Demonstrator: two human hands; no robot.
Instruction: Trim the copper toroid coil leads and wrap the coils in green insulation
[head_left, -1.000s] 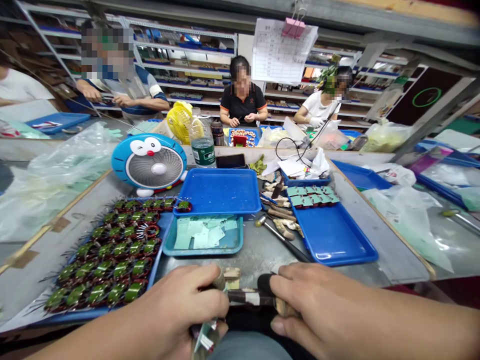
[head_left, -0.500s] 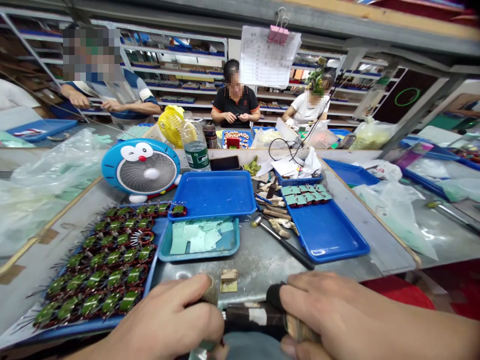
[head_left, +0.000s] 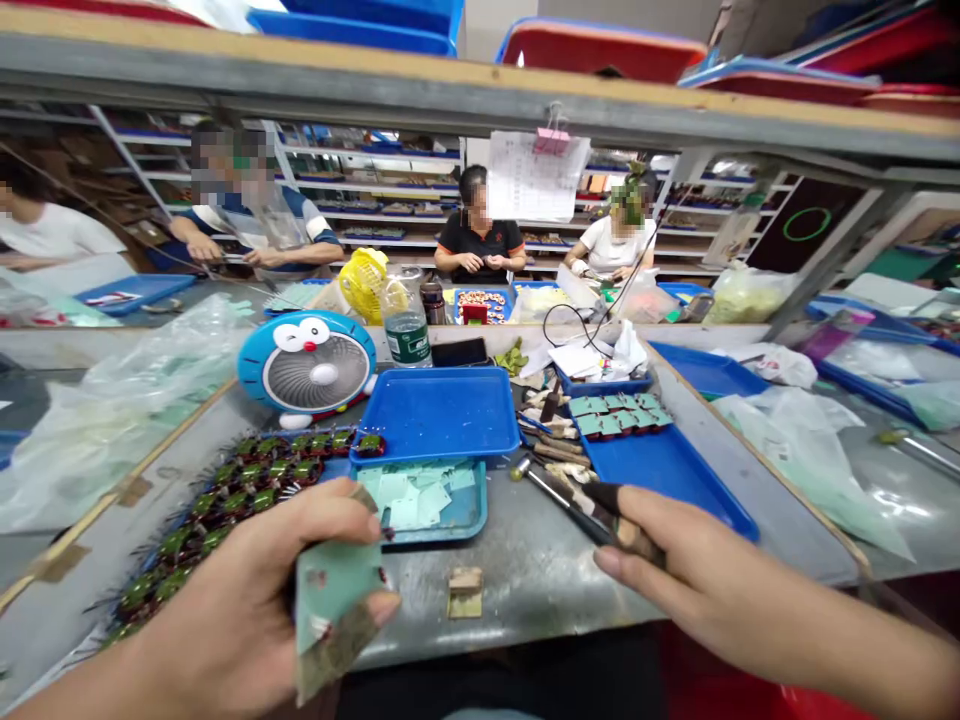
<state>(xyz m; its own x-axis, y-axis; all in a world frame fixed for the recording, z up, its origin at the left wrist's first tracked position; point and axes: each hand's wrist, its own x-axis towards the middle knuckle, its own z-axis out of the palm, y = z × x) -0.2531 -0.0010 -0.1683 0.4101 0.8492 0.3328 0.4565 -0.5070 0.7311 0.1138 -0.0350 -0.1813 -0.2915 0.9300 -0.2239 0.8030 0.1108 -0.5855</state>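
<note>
My left hand (head_left: 262, 590) is closed around a piece with a flat light-green board (head_left: 337, 585) facing me. Small dark red bits show at the board's edge, and the rest of the piece is hidden by my fingers. My right hand (head_left: 675, 560) reaches over the bench, with thumb and fingers apart. Its fingertips wear a black cover and a beige cloth-like cover, and nothing shows in its grasp. Right beside those fingertips lies a hammer (head_left: 559, 495) with a dark handle. Left of my left hand, green-topped wound coils (head_left: 247, 500) with upright wire leads stand in rows.
Light-green boards lie in a teal tray (head_left: 480, 525) below a blue tray (head_left: 442, 410). Another blue tray (head_left: 675, 480) holds board-topped coils at its far end. A small yellowish block (head_left: 465, 592) sits near the front edge. Behind are a blue fan (head_left: 315, 370), a bottle (head_left: 407, 330) and co-workers.
My hands were together low at the bench's front edge. The left has risen leftward with the board-topped piece, and the right has moved up toward the hammer. The view has tilted upward.
</note>
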